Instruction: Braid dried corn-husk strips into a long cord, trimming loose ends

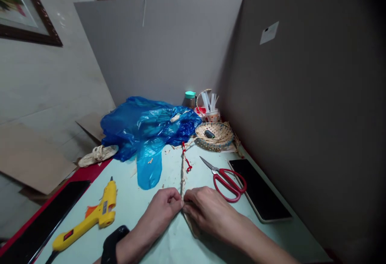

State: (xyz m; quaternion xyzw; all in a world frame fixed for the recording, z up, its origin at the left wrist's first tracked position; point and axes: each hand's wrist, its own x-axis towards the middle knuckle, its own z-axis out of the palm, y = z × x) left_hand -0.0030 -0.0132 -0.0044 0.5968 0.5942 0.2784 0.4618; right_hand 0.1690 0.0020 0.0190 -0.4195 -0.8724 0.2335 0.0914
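Observation:
A pale braided cord runs up the middle of the table, with a red tie at its far end and a loose red tail beside it. My left hand pinches the cord's near part between thumb and fingertips. Right against it, my right hand is closed on the same cord. Loose strands come out beneath the right hand toward me. How the fingertips sit on the strands is partly hidden.
Red-handled scissors and a dark-screened tablet lie right. A yellow glue gun lies left. Behind are a blue plastic bag, a woven basket, a cup of white sticks and a green-lidded jar. Grey panels border the table.

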